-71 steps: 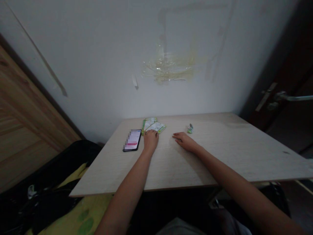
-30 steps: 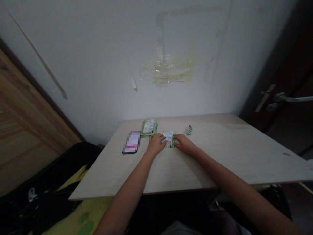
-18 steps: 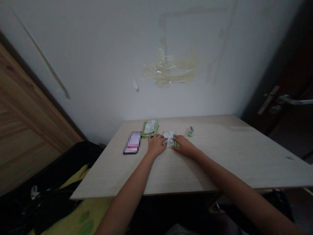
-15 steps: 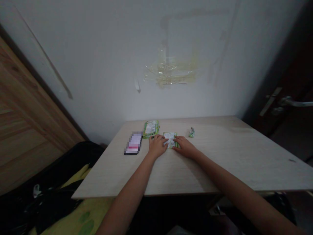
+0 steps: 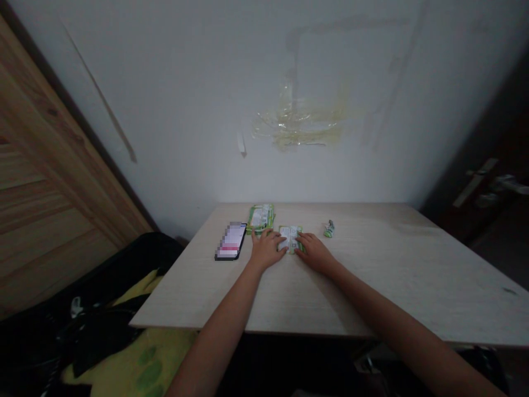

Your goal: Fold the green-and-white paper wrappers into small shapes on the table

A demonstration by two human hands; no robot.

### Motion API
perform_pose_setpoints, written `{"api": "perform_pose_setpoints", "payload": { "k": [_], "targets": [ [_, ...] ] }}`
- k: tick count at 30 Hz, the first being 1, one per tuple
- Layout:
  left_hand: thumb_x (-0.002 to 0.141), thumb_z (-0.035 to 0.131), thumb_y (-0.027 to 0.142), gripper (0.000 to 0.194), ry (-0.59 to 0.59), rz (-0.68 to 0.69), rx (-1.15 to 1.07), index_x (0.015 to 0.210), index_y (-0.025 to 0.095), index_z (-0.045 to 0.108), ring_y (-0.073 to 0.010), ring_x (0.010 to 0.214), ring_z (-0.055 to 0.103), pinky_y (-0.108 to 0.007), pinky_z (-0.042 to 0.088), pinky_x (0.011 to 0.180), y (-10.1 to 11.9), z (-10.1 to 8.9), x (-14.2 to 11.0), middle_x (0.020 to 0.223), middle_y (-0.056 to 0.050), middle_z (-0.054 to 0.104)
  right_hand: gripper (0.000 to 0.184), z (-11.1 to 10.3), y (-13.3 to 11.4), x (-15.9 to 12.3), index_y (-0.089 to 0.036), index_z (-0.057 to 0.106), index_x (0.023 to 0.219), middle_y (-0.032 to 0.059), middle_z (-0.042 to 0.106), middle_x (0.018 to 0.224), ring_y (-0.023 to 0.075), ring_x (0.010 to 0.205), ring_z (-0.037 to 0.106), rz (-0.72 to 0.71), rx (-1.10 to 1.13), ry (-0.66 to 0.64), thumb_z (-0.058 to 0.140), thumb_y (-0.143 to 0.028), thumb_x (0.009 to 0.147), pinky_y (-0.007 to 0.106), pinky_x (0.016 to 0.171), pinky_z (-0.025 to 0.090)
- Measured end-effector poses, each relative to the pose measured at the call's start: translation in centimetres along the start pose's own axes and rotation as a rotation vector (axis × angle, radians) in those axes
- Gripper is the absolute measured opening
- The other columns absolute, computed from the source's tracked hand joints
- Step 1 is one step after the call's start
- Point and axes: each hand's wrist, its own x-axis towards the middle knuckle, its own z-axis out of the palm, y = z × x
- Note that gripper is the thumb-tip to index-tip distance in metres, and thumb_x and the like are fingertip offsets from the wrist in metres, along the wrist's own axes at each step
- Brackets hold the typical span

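A small green and white packet (image 5: pixel 291 238) with printing on it lies flat on the table between my hands. My left hand (image 5: pixel 266 249) rests on its left side, fingers spread and palm down. On the packet's right edge lie the fingertips of my right hand (image 5: pixel 314 251), also stretched out. Neither hand is closed around anything. Just beyond my left fingers is a stack of similar green and white packets (image 5: pixel 261 216). A crumpled bit of green and white wrapper (image 5: pixel 329 229) sits beyond my right hand.
Left of my left hand lies a phone (image 5: pixel 230 242) with its screen lit and blurred. The pale table (image 5: pixel 198 298) ends at a wall (image 5: pixel 185 138) patched with clear tape. Dark bags and a yellow cloth (image 5: pixel 173 353) are below the table's left side.
The camera has turned a little, so the whole scene sits slightly further right. Both hands stay on the packet, with only slight finger movement.
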Motion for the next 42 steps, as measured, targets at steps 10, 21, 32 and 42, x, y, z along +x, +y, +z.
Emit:
{"api": "perform_pose_setpoints", "payload": {
  "k": [10,21,32,42],
  "targets": [
    [0.077,0.07,0.065,0.053,-0.193,-0.001,-0.032,0.125,0.044,0.066,-0.0374,0.136,0.038,-0.078,-0.004,0.11,-1.0,-1.1,0.2,0.138,-0.003,0.061,0.036,0.0,0.1,0.3,-0.013,0.062,0.129,0.017,0.058,0.14,0.0282,0.132,0.051,0.043,0.037,-0.022,0.055,-0.022,0.094,0.048,0.114,0.039],
    [0.084,0.066,0.058,0.037,-0.159,0.019,-0.017,0.115,0.04,0.073,-0.0354,0.127,0.046,-0.077,0.003,0.112,-0.5,-0.4,0.9,0.124,-0.007,0.066,0.055,-0.8,0.3,-0.5,-0.02,0.062,0.131,0.0174,0.057,0.14,0.0321,0.133,0.049,-0.029,0.151,-0.01,0.076,-0.039,0.081,0.052,0.11,0.041],
    [0.088,0.062,0.055,0.034,-0.146,0.107,-0.015,0.114,0.036,0.073,-0.0337,0.124,0.051,-0.078,-0.001,0.111,0.7,0.3,1.3,0.121,-0.008,0.065,0.041,-1.2,1.0,-0.9,-0.017,0.065,0.126,0.0159,0.067,0.125,0.0277,0.118,0.062,-0.01,0.269,0.042,0.062,-0.016,0.085,0.049,0.105,0.047],
    [0.092,0.058,0.055,0.034,-0.19,0.1,-0.011,0.114,0.034,0.073,-0.0304,0.126,0.051,-0.073,-0.004,0.115,1.0,-0.8,1.6,0.119,-0.006,0.069,0.046,-1.2,0.8,-0.9,-0.017,0.07,0.12,0.0129,0.071,0.122,0.0244,0.115,0.065,0.107,0.233,0.031,0.052,-0.004,0.08,0.044,0.104,0.049]
  ]
}}
